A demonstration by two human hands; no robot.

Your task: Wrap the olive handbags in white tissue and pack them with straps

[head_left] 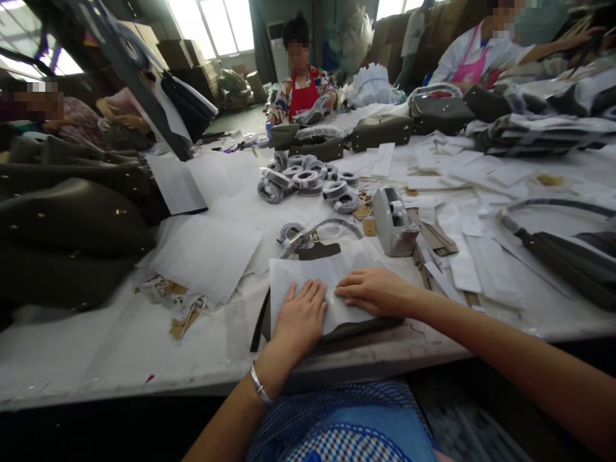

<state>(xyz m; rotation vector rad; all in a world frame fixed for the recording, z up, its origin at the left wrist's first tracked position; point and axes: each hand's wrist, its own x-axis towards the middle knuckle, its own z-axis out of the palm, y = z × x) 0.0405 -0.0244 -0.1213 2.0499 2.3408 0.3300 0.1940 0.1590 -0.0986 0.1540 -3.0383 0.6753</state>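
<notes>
1. Viewed from my distant post, the left hand [302, 314] presses flat on a smooth white rectangular sheet [335, 317], its grip unfolded, fingers extended and slightly apart.
2. The right hand [373, 290] lies across the sheet's right part, its grip flattened, fingers close together; I see the fingertips of both hands near each other.
3. Beneath the sheet I make out a dark olive-grey, leather-look bag [356, 331], lying flat near the front edge of the white-covered surface [120, 359]. Its lower edge peeks out below the sheet.
4. Beyond the bag, a curved handle in clear film [339, 222] arches toward a grey plastic tape dispenser [392, 224], which narrows my room ahead of the right hand.
5. At left, I count more room: a strip of surface separates the bag from brown cardboard tags [185, 322] beside a fanned stack of white sheets [206, 253].
6. Farther back, coiled grey straps [308, 179] are heaped mid-surface, well apart from the left hand.
</notes>
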